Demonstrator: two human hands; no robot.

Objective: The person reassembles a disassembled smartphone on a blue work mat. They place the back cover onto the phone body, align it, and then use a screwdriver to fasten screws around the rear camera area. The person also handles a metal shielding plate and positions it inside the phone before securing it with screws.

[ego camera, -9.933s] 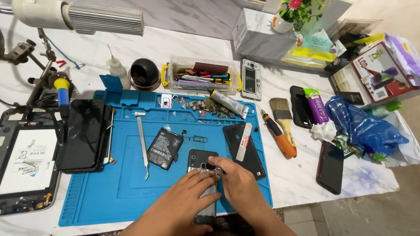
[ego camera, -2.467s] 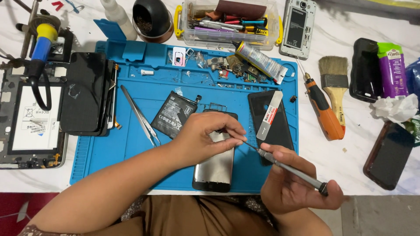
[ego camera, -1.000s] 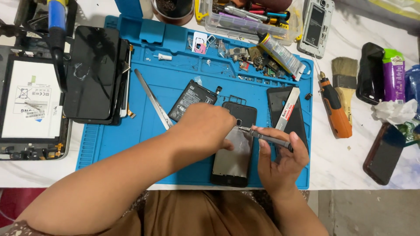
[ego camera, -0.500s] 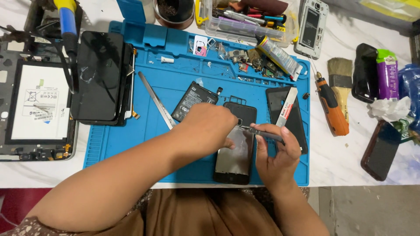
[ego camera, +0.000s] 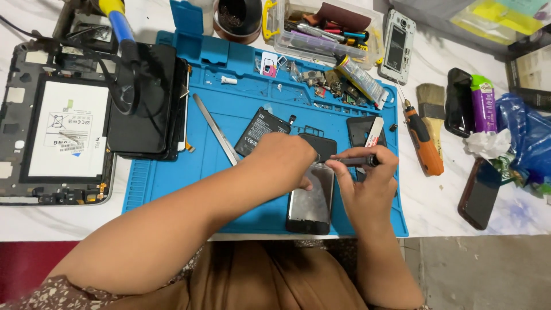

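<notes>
1. Now pressed down by the left hand [ego camera: 284,161], fingers curled and closed over its far end: dark glossy rectangular smartphone [ego camera: 310,201], lying screen up at the near edge of the blue silicone work mat [ego camera: 172,183].
2. Pinched closed in the right hand [ego camera: 367,186], between thumb and fingers: slim dark metal hand tool [ego camera: 353,161], held level, tip pointing left at the phone's far right edge, just under the left hand.
3. Moved in from the near right since a couple of seconds ago, tool then well clear of the phone; barely shifted over the last half second, so settled into fine work at that edge.
4. Touching the phone's far end, partly under the left hand: black plastic back cover [ego camera: 318,146].
5. Left lying on the mat, far of the hands: flat black rectangular battery [ego camera: 261,129] and long thin steel pry strip [ego camera: 215,129].
6. Off the mat to the right, untouched: orange-handled screwdriver [ego camera: 422,140].
</notes>
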